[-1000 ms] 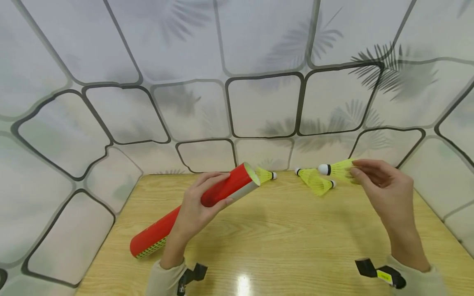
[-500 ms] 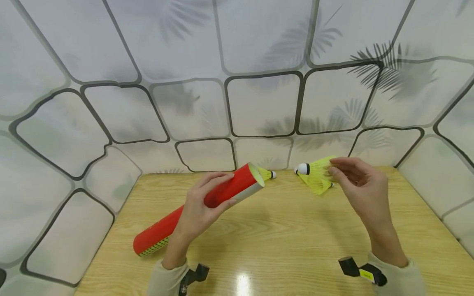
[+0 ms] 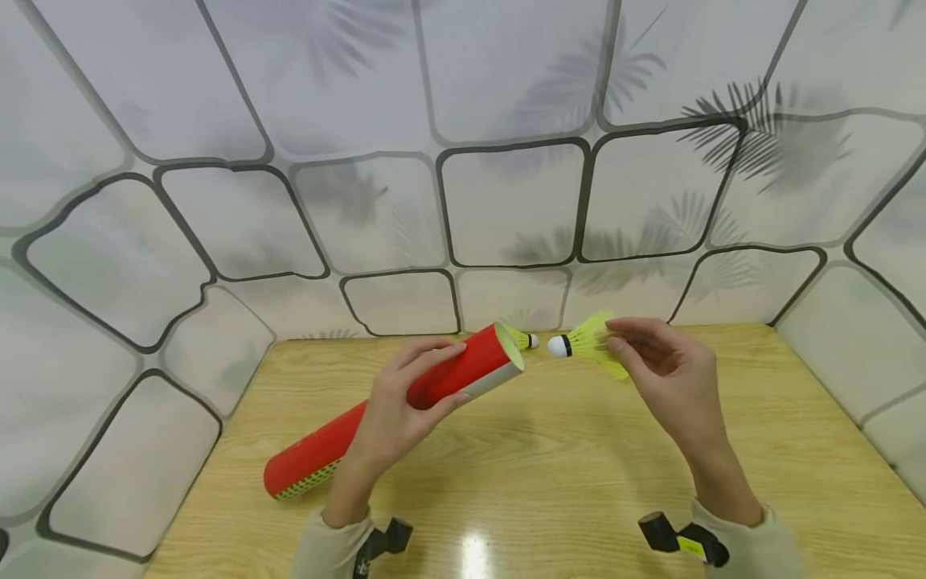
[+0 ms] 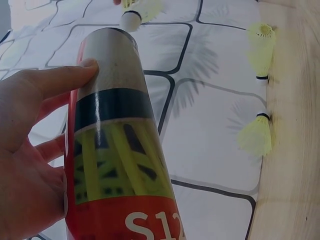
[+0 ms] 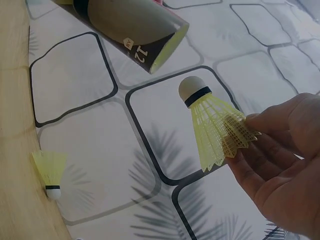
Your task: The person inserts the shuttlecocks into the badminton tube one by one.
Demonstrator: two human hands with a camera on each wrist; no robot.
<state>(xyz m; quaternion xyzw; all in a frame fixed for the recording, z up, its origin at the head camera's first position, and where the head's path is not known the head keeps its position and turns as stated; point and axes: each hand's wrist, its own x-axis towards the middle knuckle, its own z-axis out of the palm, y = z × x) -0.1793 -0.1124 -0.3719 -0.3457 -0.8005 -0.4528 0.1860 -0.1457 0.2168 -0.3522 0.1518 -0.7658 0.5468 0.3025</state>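
Observation:
My left hand [image 3: 398,406] grips a red shuttlecock tube [image 3: 318,450] near its upper end. The tube slants up to the right, its uncapped mouth facing right and its lower end down by the table. My right hand [image 3: 673,370] pinches a yellow shuttlecock [image 3: 589,338] by its skirt, with the white cork pointing left at the mouth, a small gap apart. In the right wrist view the held shuttlecock [image 5: 215,127] shows whole, below and right of the tube's rim [image 5: 170,47]. Yellow shuttlecocks inside show through the tube's clear window [image 4: 120,160] in the left wrist view.
One shuttlecock [image 3: 533,341] lies at the back of the wooden table [image 3: 506,482], partly behind the tube mouth. Others lie behind the right hand's shuttlecock, mostly hidden; the left wrist view shows another shuttlecock [image 4: 261,52]. A patterned cloth wall [image 3: 514,209] rises behind and at both sides.
My right hand has moved left with the shuttlecock, bringing its cork close to the tube mouth. The left hand and tube have shifted slightly right.

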